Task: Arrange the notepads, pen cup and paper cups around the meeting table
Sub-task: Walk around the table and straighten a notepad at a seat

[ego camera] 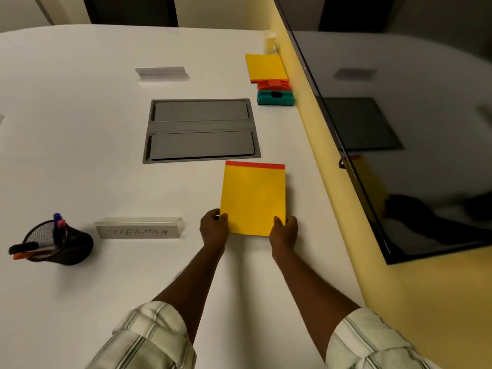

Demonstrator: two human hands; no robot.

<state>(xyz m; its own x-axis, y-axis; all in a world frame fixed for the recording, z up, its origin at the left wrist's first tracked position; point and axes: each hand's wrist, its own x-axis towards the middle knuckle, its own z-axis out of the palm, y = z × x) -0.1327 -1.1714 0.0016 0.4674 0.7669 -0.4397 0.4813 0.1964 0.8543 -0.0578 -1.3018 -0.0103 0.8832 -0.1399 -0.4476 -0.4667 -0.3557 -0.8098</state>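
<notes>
- The white bench (80,155) fills most of the room in view. Its right edge runs along a yellow wall that carries a dark screen (412,129).
- A grey hatch (201,130) with two lids is sunk into the middle of the bench.
- The near notepad (254,198) lies just this side of the hatch, its long axis pointing away from the person and its red strip at the far end.
- The far notepad (266,66) lies by the wall with its red strip at the near end. A paper cup (269,41) stands upright just beyond it.
- The pen cup (69,246), black mesh with markers in it, stands well to the left.
- Both forearms reach straight forward. The left hand (214,226) and right hand (283,230) each take a near corner of the near notepad, the grip closed on it with the thumb on top.
</notes>
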